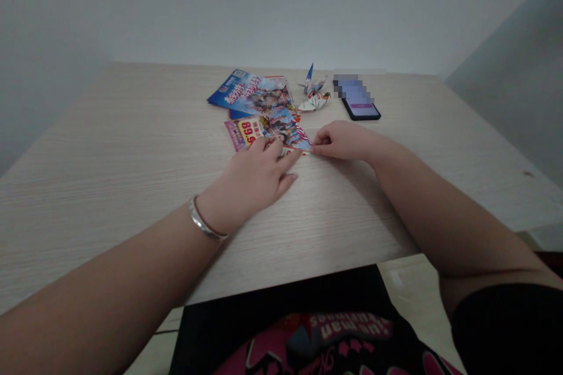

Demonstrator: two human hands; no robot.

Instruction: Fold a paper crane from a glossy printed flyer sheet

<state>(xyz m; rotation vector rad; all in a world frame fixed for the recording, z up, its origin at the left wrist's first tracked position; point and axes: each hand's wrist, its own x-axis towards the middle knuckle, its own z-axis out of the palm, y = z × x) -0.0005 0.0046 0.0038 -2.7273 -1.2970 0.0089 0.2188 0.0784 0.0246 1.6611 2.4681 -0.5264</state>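
Observation:
A colourful printed flyer sheet (264, 129) lies on the pale wooden table (109, 146). My left hand (255, 179) rests flat on the sheet's near edge with fingers stretched out, a silver bracelet on its wrist. My right hand (341, 140) pinches the sheet's right corner between thumb and fingers. A folded paper crane (313, 95) made of similar printed paper stands behind the sheet.
More flyers (248, 94) are stacked at the back of the table. A phone (357, 99) with a lit screen lies to the right of the crane. The table's near edge runs just above my lap; a wall stands behind the table.

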